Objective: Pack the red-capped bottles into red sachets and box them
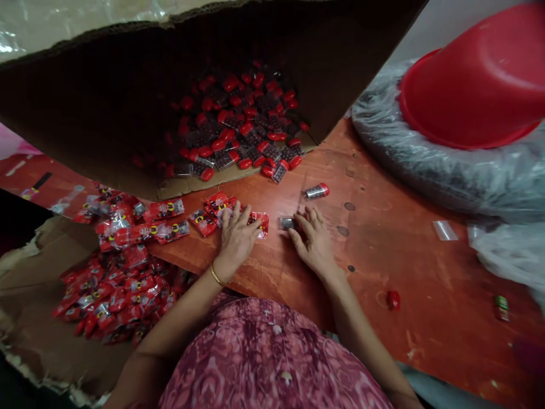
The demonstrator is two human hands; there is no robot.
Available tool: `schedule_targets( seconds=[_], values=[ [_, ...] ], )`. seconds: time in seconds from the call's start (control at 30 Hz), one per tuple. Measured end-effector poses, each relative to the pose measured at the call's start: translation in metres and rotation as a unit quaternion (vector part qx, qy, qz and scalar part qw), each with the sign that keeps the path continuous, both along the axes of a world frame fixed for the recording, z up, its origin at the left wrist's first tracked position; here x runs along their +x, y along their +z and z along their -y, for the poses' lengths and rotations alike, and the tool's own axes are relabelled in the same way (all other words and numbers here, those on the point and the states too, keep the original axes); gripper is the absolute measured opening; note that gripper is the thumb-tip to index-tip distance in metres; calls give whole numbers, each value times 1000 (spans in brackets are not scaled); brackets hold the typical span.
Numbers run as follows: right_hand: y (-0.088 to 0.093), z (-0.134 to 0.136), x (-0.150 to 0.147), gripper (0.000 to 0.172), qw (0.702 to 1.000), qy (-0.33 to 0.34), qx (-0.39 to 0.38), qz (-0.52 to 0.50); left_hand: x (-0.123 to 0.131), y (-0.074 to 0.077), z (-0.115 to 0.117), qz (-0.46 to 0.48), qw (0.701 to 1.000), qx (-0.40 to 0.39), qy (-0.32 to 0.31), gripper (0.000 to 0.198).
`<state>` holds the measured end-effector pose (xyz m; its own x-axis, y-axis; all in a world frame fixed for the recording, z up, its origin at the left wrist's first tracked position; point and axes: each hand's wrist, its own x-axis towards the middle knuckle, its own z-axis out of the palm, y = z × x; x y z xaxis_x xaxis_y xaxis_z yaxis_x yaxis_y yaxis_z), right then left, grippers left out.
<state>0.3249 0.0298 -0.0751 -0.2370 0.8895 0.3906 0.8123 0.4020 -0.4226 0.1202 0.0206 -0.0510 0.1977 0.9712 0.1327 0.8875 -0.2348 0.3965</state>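
Note:
My left hand (239, 234) lies palm down on the table with its fingers spread. Its fingertips rest on red printed cards (213, 211), and another red card (263, 225) sticks out beside the index finger. My right hand (313, 236) has its fingers curled over one end of a small clear container (287, 222) with dark contents; that end is hidden under the fingers. Just beyond it a similar red-capped container (315, 191) lies on its side.
A tipped cardboard box (340, 94) holds many red-capped containers (251, 128). Filled red packets (136, 227) lie at left, above a lower carton (38, 284) of more packets. A red bucket (472, 79) sits on a plastic-wrapped bundle (383, 130). A loose red cap (394, 300) is at right.

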Motion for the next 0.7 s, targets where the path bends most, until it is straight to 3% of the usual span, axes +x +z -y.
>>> schedule_targets(
  seconds=[0.17, 0.27, 0.33, 0.43, 0.5, 0.6, 0.7],
  values=[
    [18, 14, -13, 24, 996, -8, 17, -83, -1, -4, 3, 4, 999, 44, 30, 24],
    [27, 18, -31, 20, 982, -5, -28, -185, 2, 0, 4, 55, 993, 73, 69, 25],
    [29, 19, -46, 21, 954, -2, -104, -281, 6, 5, 4, 100, 988, 81, 85, 25],
    [28, 17, -65, 24, 876, 20, -223, -427, 11, 15, 6, 181, 976, 73, 92, 24],
    [28, 15, -71, 24, 834, 17, -258, -488, 14, 19, 9, 264, 958, 44, 108, 29],
    [29, 14, -70, 26, 828, -17, -243, -505, 16, 22, 14, 441, 879, -73, 163, 43],
    [27, 16, -69, 33, 849, -42, -211, -482, 17, 26, 17, 582, 751, -251, 182, 43]
  ],
)
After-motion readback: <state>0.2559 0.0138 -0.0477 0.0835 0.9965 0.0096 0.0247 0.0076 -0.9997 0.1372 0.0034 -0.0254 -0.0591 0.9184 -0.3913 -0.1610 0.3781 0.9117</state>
